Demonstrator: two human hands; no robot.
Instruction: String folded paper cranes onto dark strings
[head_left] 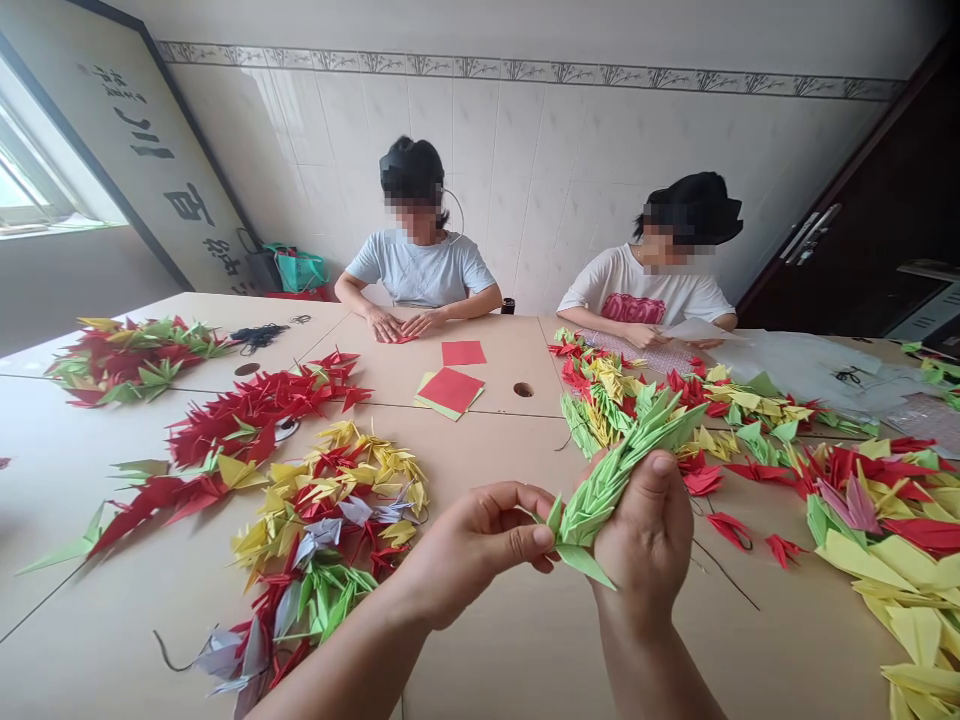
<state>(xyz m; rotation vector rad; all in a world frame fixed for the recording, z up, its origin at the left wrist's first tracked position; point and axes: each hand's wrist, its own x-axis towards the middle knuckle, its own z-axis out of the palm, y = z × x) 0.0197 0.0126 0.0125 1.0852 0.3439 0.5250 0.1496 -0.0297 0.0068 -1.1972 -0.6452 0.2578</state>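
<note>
A thick bundle of green folded paper cranes (615,485) slants upward in front of me, packed tightly together. My right hand (649,530) is wrapped round the bundle, thumb lying along its side. At the bundle's lower end, my left hand (499,545) pinches the tip of a green paper crane (581,562) between thumb and fingers. Whether that crane is joined to the rest I cannot tell. Behind the bundle lies a string of red, yellow and green cranes (611,380), partly hidden by it.
Crane strings in red (247,410) and in yellow, red and green (322,490) lie left. More cranes (915,570) spread along the right. Square papers (454,388) lie mid-table near a round hole (523,390). Two people (420,260) sit opposite, one folding red paper, one handling a sheet.
</note>
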